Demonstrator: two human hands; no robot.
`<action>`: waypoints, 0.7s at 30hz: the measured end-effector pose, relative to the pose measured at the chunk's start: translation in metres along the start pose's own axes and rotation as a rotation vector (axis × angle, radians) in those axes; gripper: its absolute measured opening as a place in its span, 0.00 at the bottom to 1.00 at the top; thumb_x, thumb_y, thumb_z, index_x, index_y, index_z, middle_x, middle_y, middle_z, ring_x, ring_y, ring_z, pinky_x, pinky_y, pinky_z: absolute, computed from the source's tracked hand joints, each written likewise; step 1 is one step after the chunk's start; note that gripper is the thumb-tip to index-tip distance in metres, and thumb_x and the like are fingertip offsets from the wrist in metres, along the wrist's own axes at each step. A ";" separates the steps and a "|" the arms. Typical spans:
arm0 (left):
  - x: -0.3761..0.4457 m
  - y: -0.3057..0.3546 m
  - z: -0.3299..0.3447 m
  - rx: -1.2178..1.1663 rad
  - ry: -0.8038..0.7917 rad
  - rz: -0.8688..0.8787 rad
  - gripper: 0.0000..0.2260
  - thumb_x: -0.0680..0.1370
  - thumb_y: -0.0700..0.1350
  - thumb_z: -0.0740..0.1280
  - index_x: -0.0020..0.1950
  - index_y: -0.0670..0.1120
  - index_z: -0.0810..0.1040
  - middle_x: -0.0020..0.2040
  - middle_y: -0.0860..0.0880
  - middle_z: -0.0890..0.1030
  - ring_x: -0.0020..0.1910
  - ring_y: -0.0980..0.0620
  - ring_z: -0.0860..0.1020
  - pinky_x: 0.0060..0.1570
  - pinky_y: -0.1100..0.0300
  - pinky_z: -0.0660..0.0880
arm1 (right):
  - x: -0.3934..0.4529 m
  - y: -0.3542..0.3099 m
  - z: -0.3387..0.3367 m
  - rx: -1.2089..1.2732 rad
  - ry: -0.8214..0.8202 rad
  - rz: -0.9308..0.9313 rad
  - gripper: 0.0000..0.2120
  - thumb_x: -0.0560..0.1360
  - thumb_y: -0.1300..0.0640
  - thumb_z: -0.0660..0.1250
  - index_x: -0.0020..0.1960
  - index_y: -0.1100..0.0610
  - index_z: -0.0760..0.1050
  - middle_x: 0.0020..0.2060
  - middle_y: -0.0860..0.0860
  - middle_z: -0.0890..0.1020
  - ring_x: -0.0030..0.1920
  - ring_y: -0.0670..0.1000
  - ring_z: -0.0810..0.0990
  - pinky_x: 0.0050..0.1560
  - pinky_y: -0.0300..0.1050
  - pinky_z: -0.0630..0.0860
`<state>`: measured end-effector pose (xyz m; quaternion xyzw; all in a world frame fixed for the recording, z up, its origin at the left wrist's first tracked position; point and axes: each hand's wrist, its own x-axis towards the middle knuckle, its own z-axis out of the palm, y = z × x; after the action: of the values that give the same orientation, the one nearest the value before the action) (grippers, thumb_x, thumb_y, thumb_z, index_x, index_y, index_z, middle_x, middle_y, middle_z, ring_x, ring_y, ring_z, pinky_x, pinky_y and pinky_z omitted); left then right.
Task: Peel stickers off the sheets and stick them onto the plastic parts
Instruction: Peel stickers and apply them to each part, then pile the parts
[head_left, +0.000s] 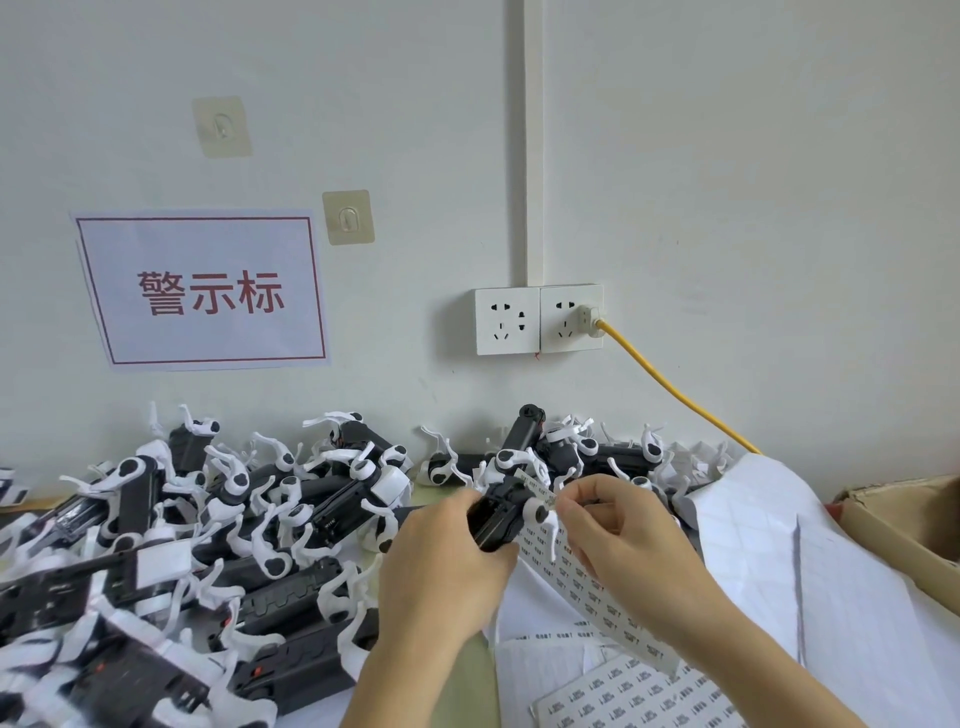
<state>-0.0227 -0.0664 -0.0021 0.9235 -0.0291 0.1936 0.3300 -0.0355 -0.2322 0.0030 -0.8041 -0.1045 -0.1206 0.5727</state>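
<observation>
At bench centre, just before the wall-side heap: my left hand (447, 558) grips the black plastic part w/ white swivel clips (501, 514), fingers curled round its body. My right hand (618, 535) pinches a small white printed sticker (540, 491) at the part's upper end, beside a white clip; exact contact w/ the part not discernible. Judged handling: part light, rigid, best held by the black body since the clips look thin and may pivot. Sticker flimsy, prone to curl; hold by one edge only. A long white sticker sheet w/ rows of small printed labels (597, 597) hangs below my right hand, over more sheets on the table.
</observation>
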 end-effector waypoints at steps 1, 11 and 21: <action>0.000 0.002 0.000 -0.111 -0.010 -0.030 0.08 0.70 0.54 0.73 0.46 0.57 0.78 0.36 0.58 0.81 0.37 0.59 0.79 0.36 0.61 0.75 | 0.000 -0.001 0.000 0.011 -0.010 -0.010 0.08 0.81 0.54 0.63 0.46 0.55 0.77 0.25 0.50 0.71 0.27 0.50 0.63 0.27 0.39 0.61; -0.001 0.016 0.000 -0.696 -0.191 -0.148 0.16 0.75 0.46 0.71 0.55 0.62 0.71 0.31 0.53 0.80 0.27 0.58 0.74 0.25 0.70 0.69 | -0.003 -0.002 0.000 0.005 0.005 -0.146 0.08 0.81 0.56 0.63 0.44 0.55 0.77 0.24 0.51 0.68 0.26 0.48 0.60 0.27 0.38 0.58; 0.001 0.017 0.004 -0.837 -0.178 -0.108 0.24 0.73 0.43 0.76 0.58 0.69 0.76 0.47 0.48 0.86 0.43 0.44 0.85 0.43 0.54 0.80 | -0.001 -0.001 0.001 -0.025 0.043 -0.205 0.08 0.81 0.57 0.65 0.43 0.54 0.77 0.22 0.48 0.69 0.22 0.44 0.60 0.24 0.33 0.58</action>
<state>-0.0237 -0.0823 0.0051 0.7233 -0.0854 0.0670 0.6820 -0.0368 -0.2308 0.0029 -0.7933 -0.1726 -0.1971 0.5495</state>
